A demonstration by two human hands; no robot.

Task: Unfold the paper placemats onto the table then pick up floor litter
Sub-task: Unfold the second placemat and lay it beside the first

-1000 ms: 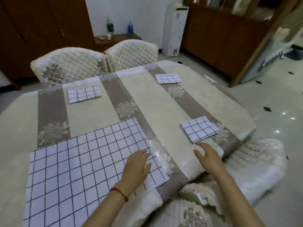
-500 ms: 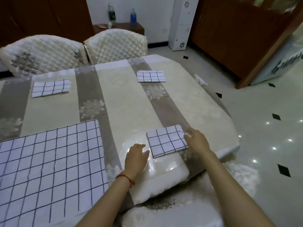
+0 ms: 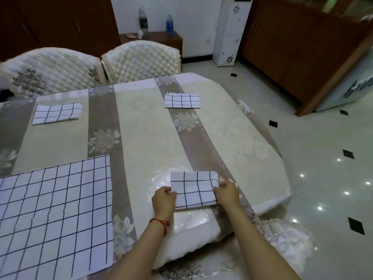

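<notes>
Gripping folded placemat (image 3: 194, 188), fingers (image 3: 217, 191) at both ends

Two quilted cream chairs (image 3: 90, 65) are standing behind the surface (image 3: 153, 126). Dark wooden cabinets (image 3: 286, 43) are lining the white wall (image 3: 193, 21), and ceiling lights are glinting off the glossy tiled floor (image 3: 323, 178).

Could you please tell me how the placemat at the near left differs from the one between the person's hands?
The near-left placemat is unfolded and lies flat, covering a wide patch of table; the held placemat is a small folded packet. Nothing touches the near-left placemat, while the left hand and right hand each pinch a side of the held placemat. Both are white with a dark grid.
</notes>
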